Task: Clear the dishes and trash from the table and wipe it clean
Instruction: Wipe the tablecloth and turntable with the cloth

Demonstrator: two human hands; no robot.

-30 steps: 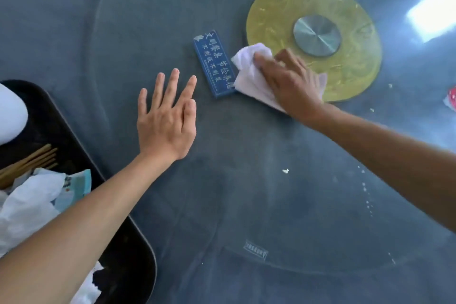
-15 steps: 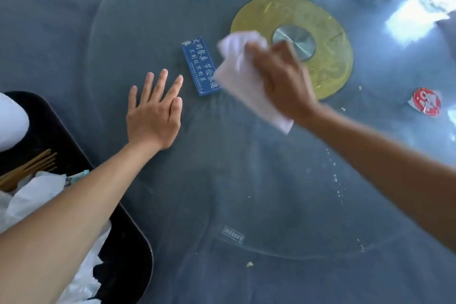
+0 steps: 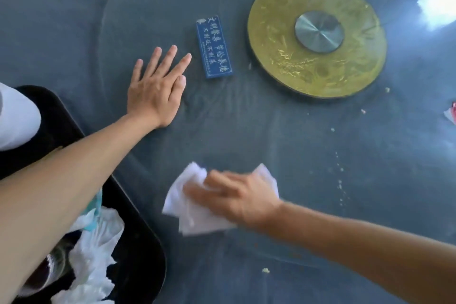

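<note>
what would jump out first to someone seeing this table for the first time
Probably the gold disc with its metal hub at the upper right of the glass table, and the blue sign with white lettering lying just left of it. Nearer the camera, the right hand presses a white cloth onto the glass, while the left hand lies flat beside the sign.

Grey table (image 3: 246, 126): blue sign (image 3: 214, 47), gold disc (image 3: 316, 36), black tray (image 3: 138, 242), crumbs (image 3: 340, 181).
</note>
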